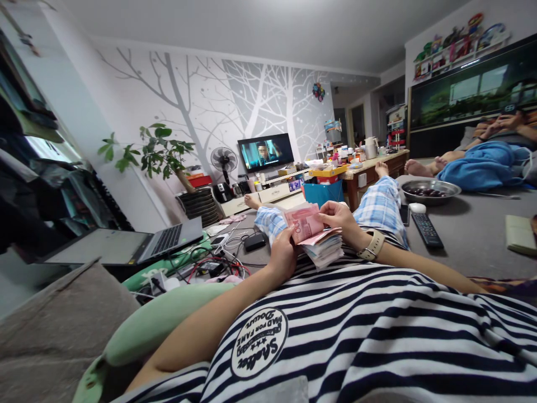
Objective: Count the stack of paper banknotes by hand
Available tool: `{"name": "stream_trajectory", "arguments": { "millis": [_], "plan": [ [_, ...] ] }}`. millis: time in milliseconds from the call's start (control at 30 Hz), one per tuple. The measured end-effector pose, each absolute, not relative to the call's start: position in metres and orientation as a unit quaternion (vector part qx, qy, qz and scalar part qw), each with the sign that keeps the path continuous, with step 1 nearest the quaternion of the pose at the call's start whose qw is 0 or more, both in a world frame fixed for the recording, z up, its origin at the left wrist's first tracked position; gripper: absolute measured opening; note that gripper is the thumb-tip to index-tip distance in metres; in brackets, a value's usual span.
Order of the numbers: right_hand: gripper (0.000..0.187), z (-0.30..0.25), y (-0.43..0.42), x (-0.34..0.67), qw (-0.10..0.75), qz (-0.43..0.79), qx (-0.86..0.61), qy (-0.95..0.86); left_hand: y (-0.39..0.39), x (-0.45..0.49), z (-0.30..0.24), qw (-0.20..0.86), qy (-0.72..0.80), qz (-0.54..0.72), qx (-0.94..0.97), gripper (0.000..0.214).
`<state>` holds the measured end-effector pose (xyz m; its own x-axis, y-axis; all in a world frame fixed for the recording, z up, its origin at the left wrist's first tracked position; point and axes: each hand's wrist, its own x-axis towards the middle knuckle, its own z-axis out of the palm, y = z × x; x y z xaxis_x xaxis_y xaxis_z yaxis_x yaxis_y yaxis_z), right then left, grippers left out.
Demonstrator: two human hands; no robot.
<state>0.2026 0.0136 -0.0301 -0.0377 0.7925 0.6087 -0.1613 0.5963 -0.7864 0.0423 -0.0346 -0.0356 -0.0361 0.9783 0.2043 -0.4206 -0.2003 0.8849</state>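
Two hands grip a stack of banknotes (319, 238) over the lap: left hand (282, 254) clasps it from below, right hand (342, 218) peels the top note, seemingly mid-count; a clean single-note separation follows.

A thick stack of banknotes (316, 238) rests above the striped shirt (377, 324), slightly tilted. The top notes are pink-red, with "100" printed on one; they are lifted and curled up from the paler stack under them.
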Motion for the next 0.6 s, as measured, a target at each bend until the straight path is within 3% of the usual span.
{"name": "stream_trajectory", "arguments": {
  "millis": [233,600],
  "plan": [
    [0.046,-0.027,0.008,0.206,0.66,0.303,-0.261,-0.636,-0.027,0.042,-0.037,0.565,0.303,0.653,0.402,0.012],
    [0.038,-0.027,-0.002,0.204,0.639,0.385,-0.188,-0.639,-0.02,0.039,-0.036,0.561,0.292,0.666,0.394,0.008]
  ]
}}
